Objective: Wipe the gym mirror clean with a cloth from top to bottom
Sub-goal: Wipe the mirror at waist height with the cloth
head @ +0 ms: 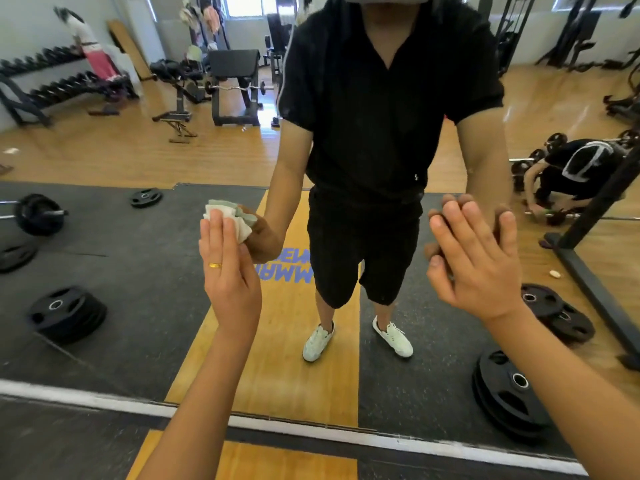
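Head view. A large, flat glass gym wall mirror (138, 161) stands upright and faces the person squarely; its white lower frame strip (311, 429) runs across the view, slanting down to the right; the top and side edges lie outside the picture, so its long axis cannot be told.

A small, crumpled, pale green-and-white cloth (230, 216) lies against the glass at about mid-height of the visible pane, well above the frame strip. The left hand (228, 271), wearing a gold ring (215, 265), presses it there; the fingers (216, 233) are straight and held together, laid flat over the wad and not curled round it; the thumb is hidden.

The right hand (474, 261) rests flat on the glass well to the right, its fingers (450, 233) straight and slightly spread, holding nothing.

Judged from its folds, the cloth is light, soft and limp; it will likely slide and unbunch under a flat palm, so the thick middle of the wad is the place to bear on, or the bunched folds to pinch. As bunched it has no marked long axis; loose folds spill past the fingertips, up and to the right. The glass is rigid, smooth and breakable; even pressure suits it.
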### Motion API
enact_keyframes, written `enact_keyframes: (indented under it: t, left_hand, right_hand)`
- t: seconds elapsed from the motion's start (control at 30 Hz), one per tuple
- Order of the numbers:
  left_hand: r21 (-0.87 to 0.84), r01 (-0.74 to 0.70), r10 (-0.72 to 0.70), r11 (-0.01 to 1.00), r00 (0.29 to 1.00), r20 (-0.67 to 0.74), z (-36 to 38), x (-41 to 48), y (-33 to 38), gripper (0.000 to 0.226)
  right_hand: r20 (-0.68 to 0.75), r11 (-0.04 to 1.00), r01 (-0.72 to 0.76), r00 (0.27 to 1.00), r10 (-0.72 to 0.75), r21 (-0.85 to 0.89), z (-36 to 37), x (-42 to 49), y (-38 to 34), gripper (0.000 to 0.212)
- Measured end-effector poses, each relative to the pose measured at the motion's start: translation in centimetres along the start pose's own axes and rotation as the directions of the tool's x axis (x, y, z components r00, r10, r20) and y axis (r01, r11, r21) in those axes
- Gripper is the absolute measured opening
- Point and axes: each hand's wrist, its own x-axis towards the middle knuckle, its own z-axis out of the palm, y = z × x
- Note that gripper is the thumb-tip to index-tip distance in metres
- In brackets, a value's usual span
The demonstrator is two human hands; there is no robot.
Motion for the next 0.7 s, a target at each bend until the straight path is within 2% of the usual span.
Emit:
enact_keyframes:
  t: [0.17,0.23,0.3,0.37,0.43,0.53,0.7]
  left_hand:
    - [0.005,0.056,-0.056,0.998,0.998,-0.012,0.3,-0.2,1.7,0.043]
    - [0.023,-0.087,0.086,0.996,0.995,0.042,1.0,-0.6,3.2,0.043]
    - [0.029,-0.260,0.255,0.965,0.960,0.116,1.6,-1.0,3.9,0.043]
    - [0.054,-0.335,0.324,0.941,0.933,0.155,1.6,-0.9,3.1,0.048]
    - [0.104,-0.356,0.335,0.929,0.926,0.174,1.1,-0.7,1.8,0.047]
    - [0.129,-0.304,0.288,0.944,0.949,0.128,0.8,-0.6,0.9,0.045]
    - [0.026,-0.008,0.008,1.000,1.000,-0.005,3.3,-2.1,5.6,0.039]
  right_hand:
    - [-0.042,1.000,0.020,0.999,-0.021,-0.003,0.4,-0.4,0.3,0.065]
    - [-0.056,1.000,0.021,0.998,-0.021,0.002,0.5,-0.4,0.3,0.064]
    - [-0.056,1.000,0.021,0.998,-0.020,0.015,0.6,-0.5,0.4,0.064]
    - [-0.053,1.000,0.018,0.998,-0.017,0.018,0.5,-0.6,0.4,0.064]
    - [-0.052,1.000,0.015,0.999,-0.014,0.019,0.5,-0.7,0.4,0.064]
    - [-0.058,1.000,0.014,0.998,-0.013,0.009,0.6,-0.7,0.5,0.063]
    - [-0.061,1.000,0.006,0.998,-0.006,0.013,0.5,-0.6,0.4,0.063]
